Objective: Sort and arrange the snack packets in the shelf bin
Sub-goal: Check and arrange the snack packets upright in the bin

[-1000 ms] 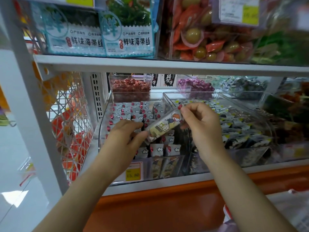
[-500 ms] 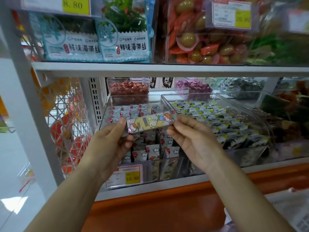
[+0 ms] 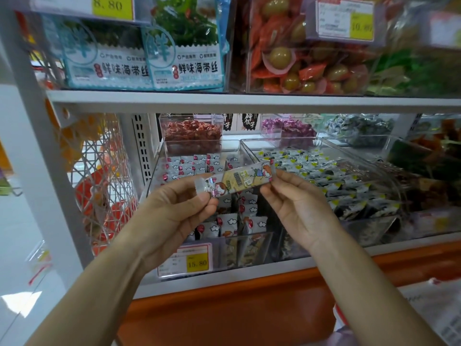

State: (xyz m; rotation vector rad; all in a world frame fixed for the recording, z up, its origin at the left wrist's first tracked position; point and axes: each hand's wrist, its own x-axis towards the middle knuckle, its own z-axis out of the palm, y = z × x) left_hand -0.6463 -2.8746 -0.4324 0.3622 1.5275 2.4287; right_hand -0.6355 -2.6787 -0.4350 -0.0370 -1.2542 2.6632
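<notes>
Clear plastic shelf bin (image 3: 156,171) holding rows of small white packets (image 3: 230,222). Above the bin, one long snack packet (image 3: 239,179) is held lengthwise, its right end higher. Left hand (image 3: 174,211) pinches the packet's left end; right hand (image 3: 296,203) pinches its right end. Yellow price tag (image 3: 197,262) on the bin's front wall. Orange panel (image 3: 224,318) runs below the bin.
</notes>
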